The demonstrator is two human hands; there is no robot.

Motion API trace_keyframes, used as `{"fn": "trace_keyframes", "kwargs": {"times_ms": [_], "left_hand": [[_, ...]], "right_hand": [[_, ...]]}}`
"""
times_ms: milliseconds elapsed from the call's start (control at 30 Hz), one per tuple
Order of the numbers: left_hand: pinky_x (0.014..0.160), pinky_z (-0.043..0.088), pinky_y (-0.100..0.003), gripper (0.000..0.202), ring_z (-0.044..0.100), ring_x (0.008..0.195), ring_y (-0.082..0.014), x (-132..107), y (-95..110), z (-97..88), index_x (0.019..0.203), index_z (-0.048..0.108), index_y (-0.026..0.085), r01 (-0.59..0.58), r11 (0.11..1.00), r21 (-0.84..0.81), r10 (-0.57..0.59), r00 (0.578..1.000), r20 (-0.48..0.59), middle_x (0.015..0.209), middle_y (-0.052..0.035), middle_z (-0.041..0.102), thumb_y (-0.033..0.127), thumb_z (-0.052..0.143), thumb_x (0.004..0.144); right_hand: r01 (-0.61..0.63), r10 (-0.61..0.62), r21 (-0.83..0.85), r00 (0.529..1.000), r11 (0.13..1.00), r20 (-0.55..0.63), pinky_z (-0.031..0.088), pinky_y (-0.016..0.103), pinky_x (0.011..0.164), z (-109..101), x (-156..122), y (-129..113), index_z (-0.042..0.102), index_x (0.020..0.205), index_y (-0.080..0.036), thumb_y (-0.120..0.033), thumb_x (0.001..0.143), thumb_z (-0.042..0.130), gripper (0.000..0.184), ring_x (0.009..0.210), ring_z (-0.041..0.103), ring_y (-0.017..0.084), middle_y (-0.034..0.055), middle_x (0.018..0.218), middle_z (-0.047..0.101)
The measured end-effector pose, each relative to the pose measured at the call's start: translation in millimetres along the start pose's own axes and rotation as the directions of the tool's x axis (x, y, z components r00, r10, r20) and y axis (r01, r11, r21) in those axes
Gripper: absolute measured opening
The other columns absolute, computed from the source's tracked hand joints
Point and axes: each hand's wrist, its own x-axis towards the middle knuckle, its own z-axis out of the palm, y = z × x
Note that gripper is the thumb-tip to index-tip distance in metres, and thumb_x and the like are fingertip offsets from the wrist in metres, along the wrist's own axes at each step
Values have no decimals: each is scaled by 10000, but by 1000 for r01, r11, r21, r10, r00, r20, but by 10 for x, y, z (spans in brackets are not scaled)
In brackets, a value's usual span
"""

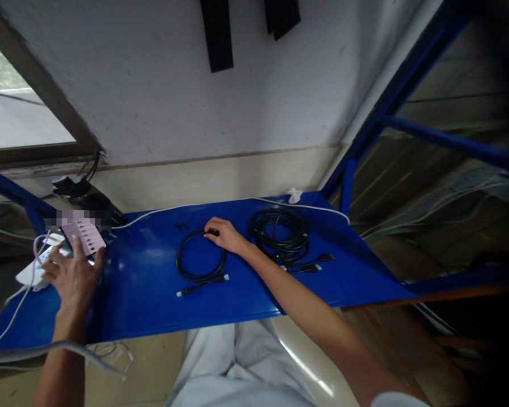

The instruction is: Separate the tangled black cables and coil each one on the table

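Starting nearest: soft, creased pale trousers (220, 362) below the edge of the counter (144, 316), finished in glossy blue, smooth and likely slick. Noted at left: left hand (73, 277), with fingers spread against a flat pink sheet (85, 234) bearing dark spots; cannot tell whether gripping. Beside it, a white strip (36, 270), hard-looking. Found on the counter's middle: black cable (201, 278), laid in a round loop, with two pale-tipped plugs (190, 290) at the near side. Judged light, springy and tough in its jacket, apt to uncoil or slide if freed; best held by the gathered strands or stiff plug bodies, sparing the tips. Seen at the loop's far side: right hand (224, 234), pinching the cable between thumb and fingers. To its right, a larger bundle (275, 242) of like cable, loosely coiled. Recorded farthest: crumpled white tissue (294, 195) at the back, then scuffed, matte wall (246, 107).
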Motion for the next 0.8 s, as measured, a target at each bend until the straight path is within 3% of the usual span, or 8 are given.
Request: {"fn": "trace_keyframes", "kwargs": {"times_ms": [167, 433, 667, 800], "left_hand": [[1151, 304, -679, 815, 285, 1468, -514, 0, 30, -40, 1690, 290, 183, -5, 1000, 12, 5, 1000, 3, 1652, -284, 255, 673, 331, 1040], [1174, 190, -724, 679, 182, 1524, -513, 204, 129, -126, 1640, 410, 192, -83, 996, 33, 84, 996, -23, 1724, -271, 122, 571, 354, 1079], [1161, 180, -771, 679, 198, 1512, -551, 369, 109, -66, 1530, 552, 141, -104, 995, -6, 104, 992, -66, 1732, -278, 135, 599, 337, 1076], [1162, 207, -754, 703, 213, 1508, -557, 343, 106, -51, 1605, 479, 181, -89, 996, 10, 89, 995, -46, 1736, -275, 121, 615, 339, 1070]], "right_hand": [[-5, 5, 6, 1000, 1000, 2, 540, 297, 857, 0, 2, 7, 739, 966, -195, -185, 947, 757, 28, 885, 667, 185, 76, 1068, 718], [13, -13, 17, 1000, 1000, -5, 543, 306, 868, 20, 3, 51, 742, 976, -190, -195, 944, 760, 36, 900, 672, 192, 80, 1060, 715], [23, -23, 21, 1000, 1000, -7, 547, 293, 841, 23, -1, 70, 741, 969, -187, -188, 944, 757, 30, 867, 667, 180, 78, 1060, 712], [25, -25, 17, 1000, 1000, -5, 547, 288, 852, 21, -1, 68, 743, 979, -189, -188, 946, 761, 38, 878, 669, 178, 76, 1070, 718]]}}
